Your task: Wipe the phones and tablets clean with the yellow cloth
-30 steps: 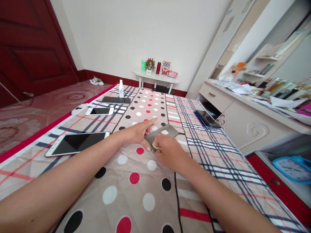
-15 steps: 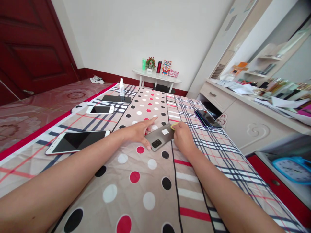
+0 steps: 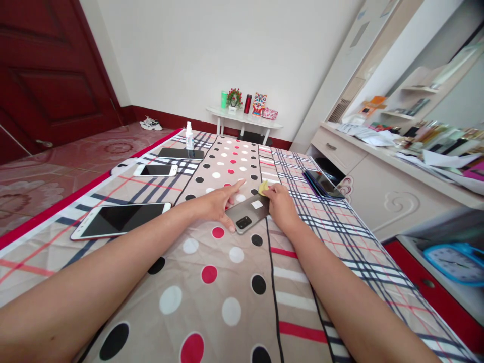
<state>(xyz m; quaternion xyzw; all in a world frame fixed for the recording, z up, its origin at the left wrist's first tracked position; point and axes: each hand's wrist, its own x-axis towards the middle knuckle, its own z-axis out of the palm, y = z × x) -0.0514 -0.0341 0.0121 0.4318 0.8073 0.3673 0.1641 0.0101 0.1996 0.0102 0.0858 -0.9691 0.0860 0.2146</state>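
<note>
Phone lies face down on the bed, left hand spread flat pinning it, right hand pinching a yellow cloth at its far end. Soft quilt, so a hard wipe might skid it.

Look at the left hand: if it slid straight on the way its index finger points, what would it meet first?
Probably the small yellow cloth pinched in the right hand; depth is uncertain, so the left hand might pass just beside it.

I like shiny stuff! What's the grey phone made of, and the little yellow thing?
The grey phone, lying face down, looks like smooth plastic or metal: its back has a soft sheen. The yellow thing in the right hand looks like soft cloth or sponge, since it crumples; too small to be sure.
</note>
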